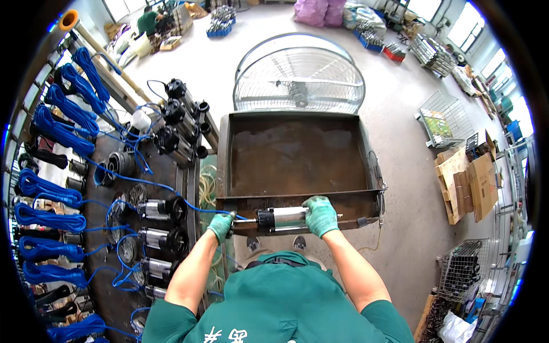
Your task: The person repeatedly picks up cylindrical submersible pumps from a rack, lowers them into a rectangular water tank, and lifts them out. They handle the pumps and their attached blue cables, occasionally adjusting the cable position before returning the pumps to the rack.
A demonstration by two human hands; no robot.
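A silver, cylindrical submersible pump [290, 219] with a black ribbed end lies level across the front trough of a metal tank. My right hand [321, 216], in a green glove, is closed over its right end. At the pump's left end a thin metal rod [246, 220] sticks out, and my left hand [221, 227], also gloved, is wrapped round the rod's far left part. A blue cable [200, 210] runs from the bench on the left past my left hand toward the pump. My left fingertips are partly hidden.
Brown water fills the tank [294, 115]; a large caged fan [299, 74] stands behind it. On the left bench [108, 194] are several pumps [157, 210] and coiled blue cables [50, 215]. Cardboard [483, 183] and a wire cage [449, 117] stand right. Someone in green [147, 22] is far back.
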